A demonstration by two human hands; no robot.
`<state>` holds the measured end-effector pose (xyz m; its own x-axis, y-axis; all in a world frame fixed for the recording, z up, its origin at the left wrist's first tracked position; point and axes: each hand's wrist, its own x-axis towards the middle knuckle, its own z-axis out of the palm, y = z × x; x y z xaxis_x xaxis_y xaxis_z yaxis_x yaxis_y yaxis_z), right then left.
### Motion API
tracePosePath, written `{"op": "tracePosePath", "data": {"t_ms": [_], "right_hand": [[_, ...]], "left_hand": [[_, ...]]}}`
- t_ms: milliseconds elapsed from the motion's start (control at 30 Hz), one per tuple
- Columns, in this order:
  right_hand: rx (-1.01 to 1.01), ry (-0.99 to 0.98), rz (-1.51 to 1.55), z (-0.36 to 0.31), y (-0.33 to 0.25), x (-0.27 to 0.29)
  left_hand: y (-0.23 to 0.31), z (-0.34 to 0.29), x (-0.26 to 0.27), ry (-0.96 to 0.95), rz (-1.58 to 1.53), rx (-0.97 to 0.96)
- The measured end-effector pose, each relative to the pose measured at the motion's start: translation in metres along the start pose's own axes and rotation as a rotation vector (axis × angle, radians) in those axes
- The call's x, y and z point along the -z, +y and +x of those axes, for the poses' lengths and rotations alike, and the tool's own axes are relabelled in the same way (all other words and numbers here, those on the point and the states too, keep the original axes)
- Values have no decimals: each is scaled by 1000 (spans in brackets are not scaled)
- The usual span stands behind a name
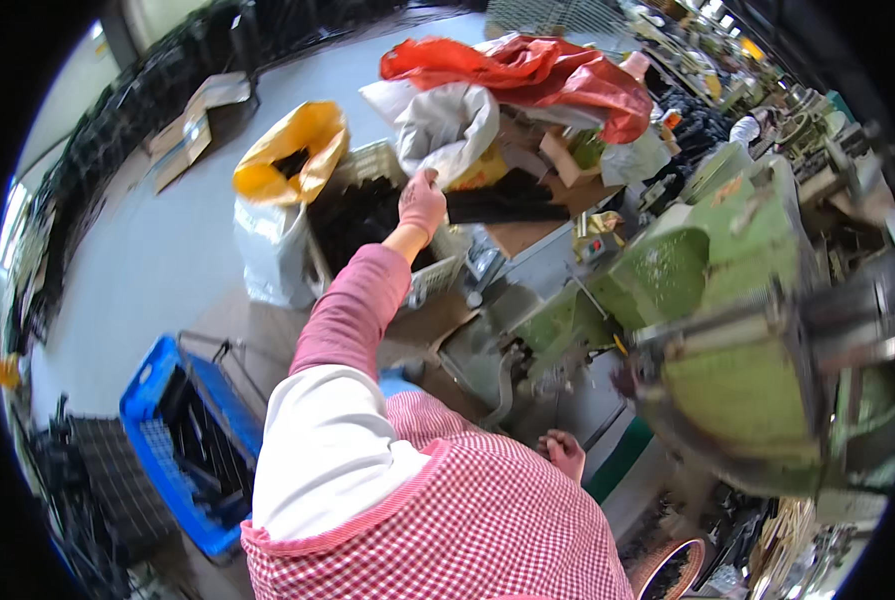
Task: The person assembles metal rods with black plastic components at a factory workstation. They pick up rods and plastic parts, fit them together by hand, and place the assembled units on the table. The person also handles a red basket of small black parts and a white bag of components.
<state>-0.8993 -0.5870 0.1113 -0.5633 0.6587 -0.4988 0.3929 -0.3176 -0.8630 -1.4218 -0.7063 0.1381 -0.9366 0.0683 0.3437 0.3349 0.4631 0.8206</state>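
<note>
My left arm, in a pink sleeve cover, reaches forward over a pale crate (432, 285) filled with dark pieces. At its far right corner, my left hand (422, 207) is closed, its fingertips against the lower edge of a white sack (449, 130). A long black piece (507, 203) extends right from beside this hand; whether the fingers grip it or the sack is unclear. My right hand (564, 453) is low beside my checked apron, near the green machine (657, 270). Its fingers are curled, and anything inside them is hidden.
Left of the crate stands a white sack with a yellow rim (312, 165). A blue crate (152, 425) of black pieces is at lower left. Red sacking (537, 70) covers things at the back. A round container (667, 570) sits at lower right.
</note>
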Motion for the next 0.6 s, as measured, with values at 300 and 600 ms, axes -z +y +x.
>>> {"op": "tracePosePath", "data": {"t_ms": [300, 600], "right_hand": [[-247, 329, 461, -4, 52, -112], [-374, 502, 248, -26, 74, -126]], "left_hand": [[-151, 222, -148, -1102, 1067, -963], [-161, 215, -219, -868, 602, -367]]}}
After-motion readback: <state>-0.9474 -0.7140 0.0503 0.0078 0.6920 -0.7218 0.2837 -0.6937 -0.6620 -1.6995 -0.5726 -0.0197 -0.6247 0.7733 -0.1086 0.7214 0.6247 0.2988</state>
